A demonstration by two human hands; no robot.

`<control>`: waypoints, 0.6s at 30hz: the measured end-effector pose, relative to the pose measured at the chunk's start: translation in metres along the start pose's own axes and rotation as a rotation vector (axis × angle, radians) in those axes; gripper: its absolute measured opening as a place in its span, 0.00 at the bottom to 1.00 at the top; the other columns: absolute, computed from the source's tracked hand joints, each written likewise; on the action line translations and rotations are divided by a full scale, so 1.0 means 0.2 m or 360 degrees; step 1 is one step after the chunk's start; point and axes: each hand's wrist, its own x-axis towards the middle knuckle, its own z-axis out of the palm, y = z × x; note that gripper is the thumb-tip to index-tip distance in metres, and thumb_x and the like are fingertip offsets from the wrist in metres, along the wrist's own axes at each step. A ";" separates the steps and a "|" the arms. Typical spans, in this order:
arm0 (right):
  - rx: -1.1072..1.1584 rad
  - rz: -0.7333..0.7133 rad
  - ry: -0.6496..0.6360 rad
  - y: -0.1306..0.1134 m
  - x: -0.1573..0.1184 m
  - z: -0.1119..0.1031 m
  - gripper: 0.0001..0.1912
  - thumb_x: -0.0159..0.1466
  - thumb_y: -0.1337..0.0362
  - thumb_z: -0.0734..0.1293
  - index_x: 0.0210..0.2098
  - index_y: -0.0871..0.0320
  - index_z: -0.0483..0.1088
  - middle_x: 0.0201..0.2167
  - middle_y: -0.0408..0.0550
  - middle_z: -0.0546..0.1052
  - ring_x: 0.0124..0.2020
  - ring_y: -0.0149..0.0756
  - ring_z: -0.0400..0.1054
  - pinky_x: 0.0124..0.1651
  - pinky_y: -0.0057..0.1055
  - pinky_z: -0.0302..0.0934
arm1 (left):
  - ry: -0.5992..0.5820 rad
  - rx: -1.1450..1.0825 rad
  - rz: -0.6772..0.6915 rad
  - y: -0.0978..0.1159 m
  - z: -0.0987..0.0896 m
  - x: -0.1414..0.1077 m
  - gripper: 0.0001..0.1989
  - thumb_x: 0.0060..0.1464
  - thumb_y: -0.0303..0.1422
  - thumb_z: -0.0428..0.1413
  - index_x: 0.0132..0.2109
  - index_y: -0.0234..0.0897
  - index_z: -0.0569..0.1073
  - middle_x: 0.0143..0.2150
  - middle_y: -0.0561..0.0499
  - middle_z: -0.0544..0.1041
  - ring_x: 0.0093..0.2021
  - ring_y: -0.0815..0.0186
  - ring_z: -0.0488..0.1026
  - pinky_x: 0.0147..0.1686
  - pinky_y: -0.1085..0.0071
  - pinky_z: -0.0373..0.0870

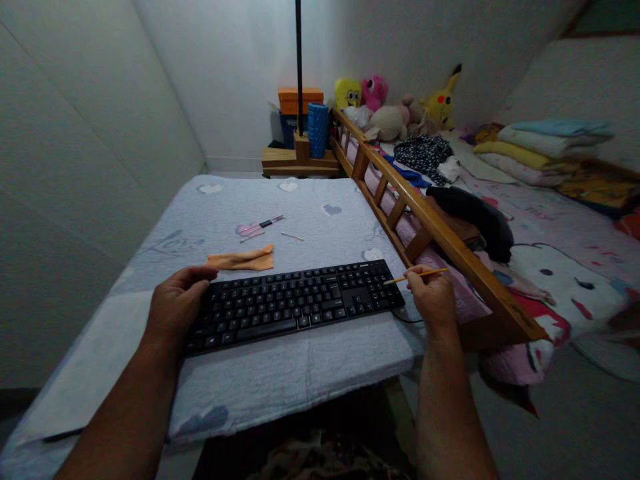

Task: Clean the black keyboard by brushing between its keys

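A black keyboard [280,303] lies slightly slanted on the cloth-covered table. Around its left end, my left hand [181,299] is closed, thumb near the top edge. My right hand [431,292] pinches a thin orange brush [429,272], its pale tip over the number keys at the right end. Behind the keyboard's left half lies a folded orange cloth [241,259]. Farther back are a small pink-and-black tool [262,225] and a white cotton swab [292,236]. The keyboard's cable shows beside its right end.
A wooden bed rail [425,220] runs along the table's right side. Beyond it, the bed holds plush toys [390,122], clothes and folded bedding [543,150]. A black pole on a wooden base [280,160], a blue roller [318,130] and an orange box [300,100] stand behind the table.
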 end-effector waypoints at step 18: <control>-0.0279 0.0087 -0.0202 -0.03 -0.02 -0.10 0.12 0.54 0.58 0.61 0.19 0.55 0.70 0.18 0.50 0.75 0.26 0.42 0.70 0.32 0.34 0.57 | 0.0007 -0.0003 0.0001 -0.02 0.00 0.01 0.18 0.43 0.37 0.58 0.42 0.39 0.80 0.43 0.49 0.82 0.43 0.59 0.75 0.50 0.64 0.69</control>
